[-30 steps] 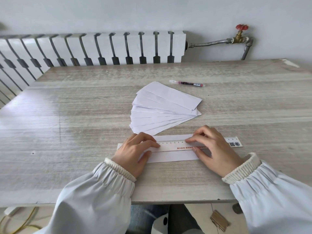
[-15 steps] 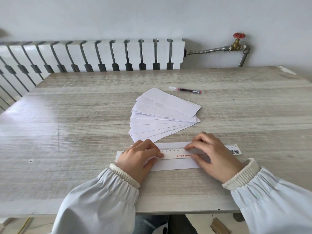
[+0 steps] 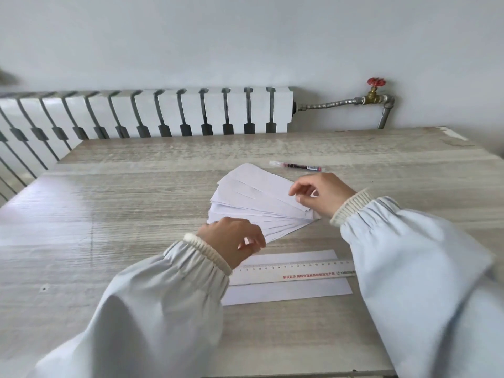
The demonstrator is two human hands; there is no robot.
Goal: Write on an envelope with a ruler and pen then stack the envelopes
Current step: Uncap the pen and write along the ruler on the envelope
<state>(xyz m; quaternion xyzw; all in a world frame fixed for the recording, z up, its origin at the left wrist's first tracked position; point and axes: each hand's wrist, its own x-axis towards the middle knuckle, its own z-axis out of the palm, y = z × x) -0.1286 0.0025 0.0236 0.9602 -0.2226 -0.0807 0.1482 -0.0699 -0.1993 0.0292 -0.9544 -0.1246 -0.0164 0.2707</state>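
Note:
A single white envelope (image 3: 289, 291) lies flat near the table's front edge, with a white ruler (image 3: 297, 271) resting lengthwise across it. Behind it, several white envelopes (image 3: 253, 205) are fanned out. A red pen (image 3: 296, 166) lies beyond the fan. My left hand (image 3: 231, 240) hovers over the fan's near left corner, fingers loosely curled, holding nothing. My right hand (image 3: 321, 193) is over the fan's right end, fingers apart and empty; whether it touches the top envelope is unclear.
The work sits on a pale wood-grain table (image 3: 109, 227). A white radiator (image 3: 147, 113) runs along the wall behind, with a metal pipe and red valve (image 3: 375, 90) to its right.
Both hands have let go of the ruler and envelope and moved away toward the fanned envelopes. The ruler stays across the front envelope. The camera has tilted up.

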